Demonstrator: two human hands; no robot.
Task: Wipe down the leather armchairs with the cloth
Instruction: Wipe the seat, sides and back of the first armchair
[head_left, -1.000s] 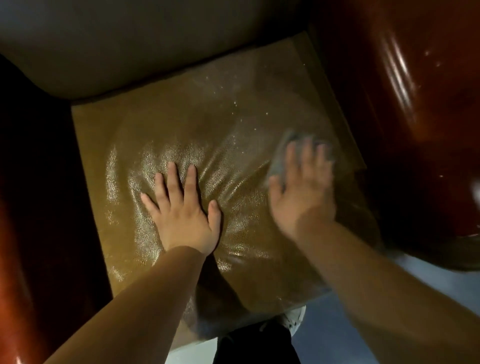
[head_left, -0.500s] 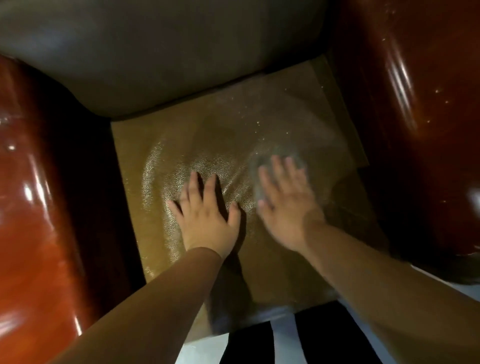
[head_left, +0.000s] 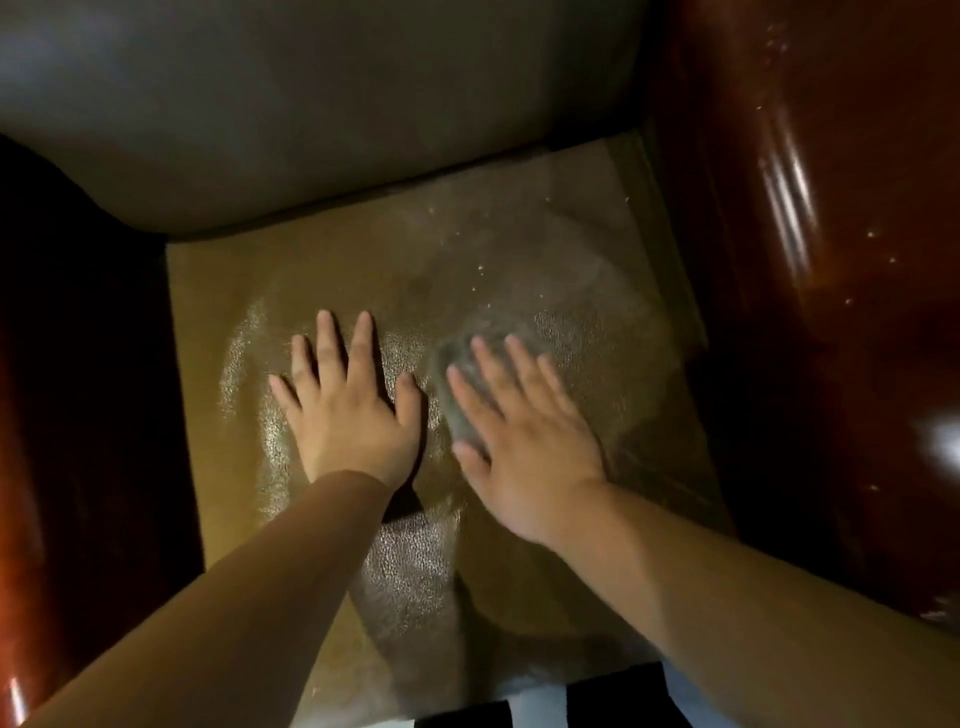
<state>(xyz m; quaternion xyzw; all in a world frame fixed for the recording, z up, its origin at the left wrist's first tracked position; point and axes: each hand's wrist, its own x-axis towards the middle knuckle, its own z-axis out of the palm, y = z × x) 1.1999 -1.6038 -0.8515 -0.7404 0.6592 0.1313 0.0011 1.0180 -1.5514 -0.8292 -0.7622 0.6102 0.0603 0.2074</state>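
Grey cloth (head_left: 460, 384) bunched, blurred, no clear long axis, on seat cushion (head_left: 228, 291) centre under right hand (head_left: 524, 436), fingers flat, pressing it. Left hand (head_left: 348, 410) flat beside. Cloth has moved leftward since earlier.

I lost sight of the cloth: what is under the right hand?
A grey cloth lies under the right hand, pressed flat onto the leather seat cushion. Only its left edge shows; the rest is covered.
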